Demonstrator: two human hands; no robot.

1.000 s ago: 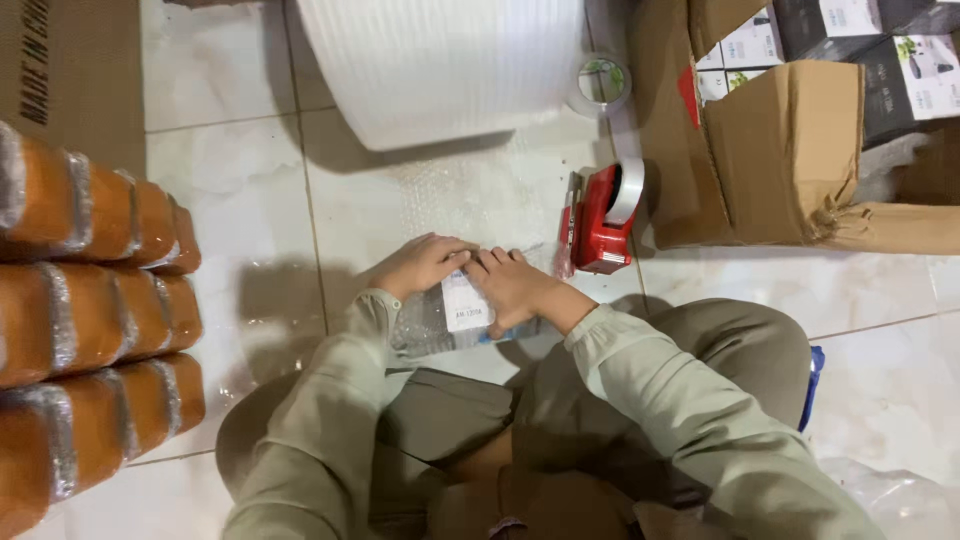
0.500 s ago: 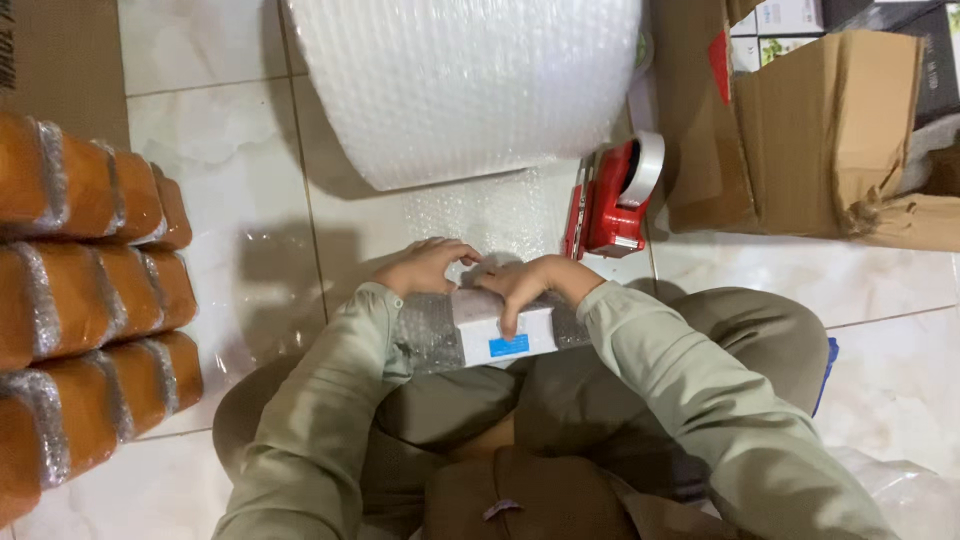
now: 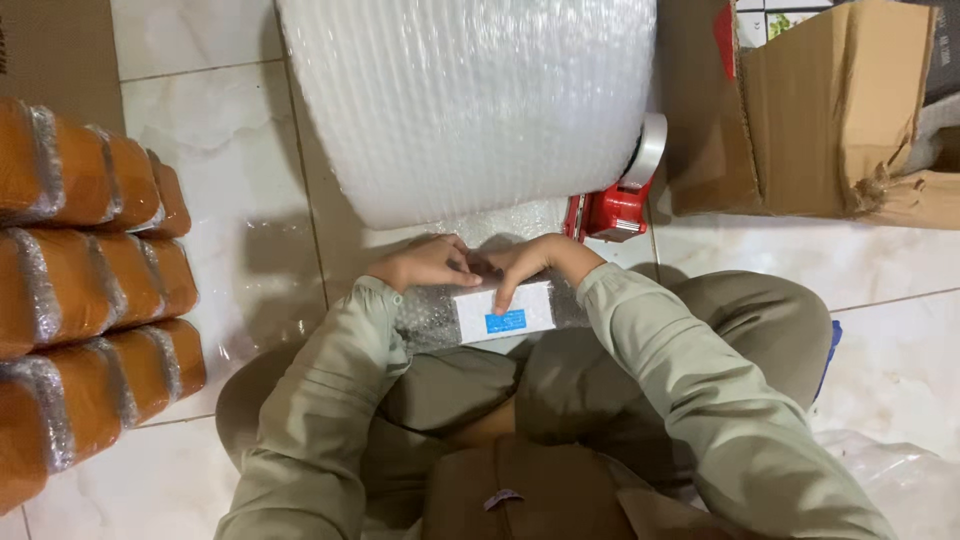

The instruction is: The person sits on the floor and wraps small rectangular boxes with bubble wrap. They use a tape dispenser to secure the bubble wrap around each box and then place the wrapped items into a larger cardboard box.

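A small box wrapped in bubble wrap (image 3: 500, 315), with a white label and a blue patch on it, lies on the floor tiles just ahead of my crossed legs. My left hand (image 3: 425, 262) rests on its far left edge, fingers curled over the wrap. My right hand (image 3: 530, 262) presses down on the top, fingers reaching onto the label. Both hands touch each other over the package. The sleeves are pale green.
A big roll of bubble wrap (image 3: 470, 100) lies right behind the package. A red tape dispenser (image 3: 615, 205) stands at its right end. An open cardboard box (image 3: 800, 110) sits at the right. Stacked orange wrapped packages (image 3: 90, 270) fill the left.
The view has tilted so the bubble wrap roll fills more of the top. The package turned, and its white label with the blue patch now faces up under my right hand.
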